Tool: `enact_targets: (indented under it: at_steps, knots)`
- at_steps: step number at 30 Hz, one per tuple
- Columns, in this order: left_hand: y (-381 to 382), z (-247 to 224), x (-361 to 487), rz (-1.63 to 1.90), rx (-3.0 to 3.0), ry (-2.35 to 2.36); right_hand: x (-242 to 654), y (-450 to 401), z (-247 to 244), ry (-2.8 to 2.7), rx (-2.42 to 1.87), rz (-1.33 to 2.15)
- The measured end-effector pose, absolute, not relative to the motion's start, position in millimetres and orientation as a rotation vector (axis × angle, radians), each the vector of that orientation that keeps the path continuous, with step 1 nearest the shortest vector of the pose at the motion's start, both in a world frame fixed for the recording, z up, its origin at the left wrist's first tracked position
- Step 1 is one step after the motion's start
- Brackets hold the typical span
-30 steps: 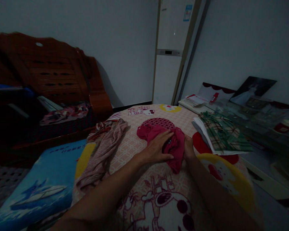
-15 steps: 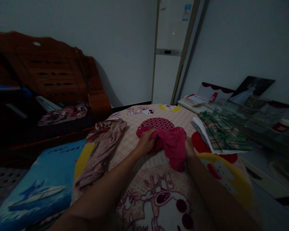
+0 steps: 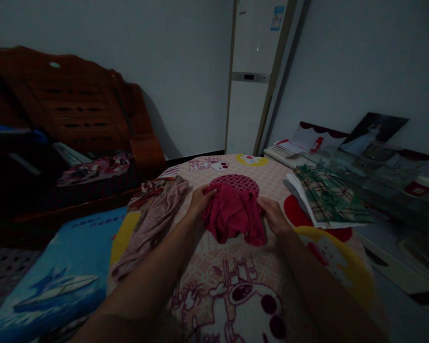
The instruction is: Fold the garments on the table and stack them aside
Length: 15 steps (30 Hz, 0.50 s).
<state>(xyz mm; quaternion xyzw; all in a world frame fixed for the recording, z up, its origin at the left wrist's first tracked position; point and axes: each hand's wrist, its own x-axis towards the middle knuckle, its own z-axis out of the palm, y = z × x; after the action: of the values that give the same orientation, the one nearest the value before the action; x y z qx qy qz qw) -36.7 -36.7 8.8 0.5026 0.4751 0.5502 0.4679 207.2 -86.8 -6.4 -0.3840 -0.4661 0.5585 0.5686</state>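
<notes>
Clock directions from the pink garment, 12 = away from the person. Wooden bench (image 3: pixel 82 109) at 10, carved slatted back, printed cloth (image 3: pixel 95 169) crumpled on its seat. Floor-standing air conditioner (image 3: pixel 248 109) at 12, against the wall, small dark display midway up. Cloth-covered surface (image 3: pixel 195 240) under the work: rounded far edge, pale pink lattice, cartoon dog outlines, yellow and red patches. Glass-topped cabinet (image 3: pixel 386 174) at 2 to 3, cluttered, dim. Blue printed item (image 3: pixel 71 267) with surfboard picture at 8 to 9, beside the covered surface. Green plaid garment (image 3: pixel 334 195) at 3, lying on white and grey cloth, flat pile. Mauve garment (image 3: pixel 157 221) at 9, loose and wrinkled, with a reddish patterned cloth (image 3: pixel 148 190) at its far end. Dark framed photo (image 3: pixel 375 132) at 2, leaning back, pale dress visible.

Pink garment (image 3: pixel 234 214) itself: middle of the covered surface, bunched, creased, lower edge hanging toward 6, dotted oval print just past it at 12. Left hand (image 3: pixel 200 200) at 10, fingers closed on its upper corner. Right hand (image 3: pixel 272 213) at 3, thumb and fingers pinching the opposite upper edge. Paper stack (image 3: pixel 288 151) at 1 to 2. Cup (image 3: pixel 423 186) at 3, pale rim, red label. Small red item (image 3: pixel 316 144) at 2, too dim to identify.
</notes>
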Motion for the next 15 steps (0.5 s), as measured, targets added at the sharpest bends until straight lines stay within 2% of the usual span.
enact_targets:
  at_steps: [4, 10, 15]
  knots:
    - [-32.9, 16.0, -51.2, 1.473, 1.53, 1.403, 208.4, -85.6, -8.3, -1.206, -0.919, 1.337]
    - [-39.3, 24.9, -60.3, 0.986, 1.924, 1.114, 208.9, -87.2, -7.5, -1.339, -0.859, 1.414]
    - [-33.6, 13.9, -59.9, 0.897, 2.023, 1.112, 203.6, -91.4, -4.2, -1.442, -0.879, 1.435]
